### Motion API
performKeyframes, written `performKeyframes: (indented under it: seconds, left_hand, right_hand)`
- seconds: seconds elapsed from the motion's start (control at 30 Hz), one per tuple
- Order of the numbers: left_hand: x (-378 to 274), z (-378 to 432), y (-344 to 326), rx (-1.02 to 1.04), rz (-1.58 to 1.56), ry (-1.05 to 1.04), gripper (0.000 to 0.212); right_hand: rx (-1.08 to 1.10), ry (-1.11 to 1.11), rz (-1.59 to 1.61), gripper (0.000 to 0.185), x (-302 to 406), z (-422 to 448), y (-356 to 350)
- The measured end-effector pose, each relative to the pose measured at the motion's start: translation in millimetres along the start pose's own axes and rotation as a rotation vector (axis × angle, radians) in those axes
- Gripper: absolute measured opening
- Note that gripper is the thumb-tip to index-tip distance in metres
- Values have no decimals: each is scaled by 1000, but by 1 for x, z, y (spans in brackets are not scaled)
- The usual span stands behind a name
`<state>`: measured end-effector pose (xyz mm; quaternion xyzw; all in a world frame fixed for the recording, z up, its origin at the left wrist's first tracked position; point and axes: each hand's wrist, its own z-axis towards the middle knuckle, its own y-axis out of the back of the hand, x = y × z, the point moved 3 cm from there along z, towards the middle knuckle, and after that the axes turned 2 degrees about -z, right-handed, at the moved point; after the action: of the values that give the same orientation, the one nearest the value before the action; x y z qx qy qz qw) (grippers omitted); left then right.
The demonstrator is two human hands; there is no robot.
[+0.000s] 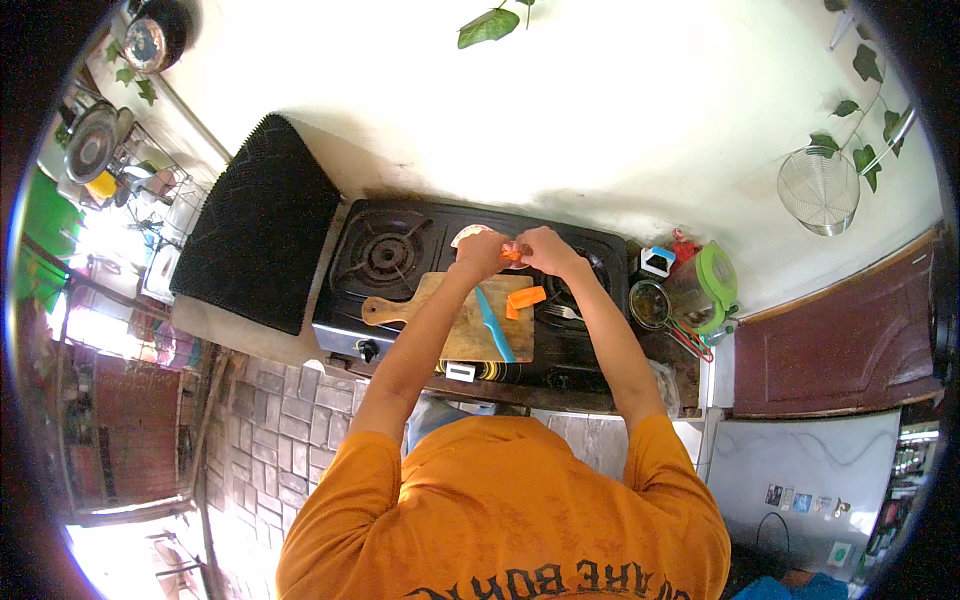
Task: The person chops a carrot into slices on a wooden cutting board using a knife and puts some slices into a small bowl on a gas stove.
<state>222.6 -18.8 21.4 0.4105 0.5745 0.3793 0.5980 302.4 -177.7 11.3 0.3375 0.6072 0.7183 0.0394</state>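
Note:
My left hand [481, 251] and my right hand [547, 251] meet over the middle of the black gas stove [450, 214], fingers around small orange pieces [511, 253], likely carrot. Behind my left hand a patterned dish [471, 231] shows in part. Nearer to me lies a wooden cutting board [461, 341] with its handle to the left. On it rest a knife with a turquoise blade and handle [491, 324] and cut orange carrot pieces [527, 298]. A fork [562, 310] lies just right of the board.
A burner [388, 253] is at the stove's left, beside a black ribbed cover [259, 225]. Right of the stove stand a strainer with a red handle [650, 304], a green-lidded container [716, 281] and a small box [657, 262]. A wire skimmer [817, 187] hangs on the wall.

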Motion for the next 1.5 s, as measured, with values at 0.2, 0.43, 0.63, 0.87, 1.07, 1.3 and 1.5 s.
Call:
performKeyframes:
  seconds: [0.2, 0.43, 0.63, 0.87, 1.07, 1.3, 1.5]
  left_hand:
    - [10, 8, -5, -65, 29, -53, 23]
    - [13, 9, -3, -72, -58, -63, 23]
    - [17, 10, -2, -25, -7, 25, 21]
    - [8, 5, -5, -39, 18, 94, 23]
    - [4, 3, 2, -114, -29, 13, 31]
    - [6, -2, 1, -214, -41, -51, 26]
    - [7, 2, -7, -89, 9, 6, 20]
  right_hand:
    - [-90, 20, 96, 19, 7, -1, 8]
    - [-181, -35, 229, 17, 14, -9, 6]
    - [-165, 19, 131, 15, 13, -6, 3]
    - [-198, -115, 149, 17, 18, -10, 1]
    - [-314, -147, 69, 18, 18, -11, -3]
    - [-266, -130, 43, 23, 25, -17, 0]
    - [-303, -145, 27, 16, 26, -21, -1]
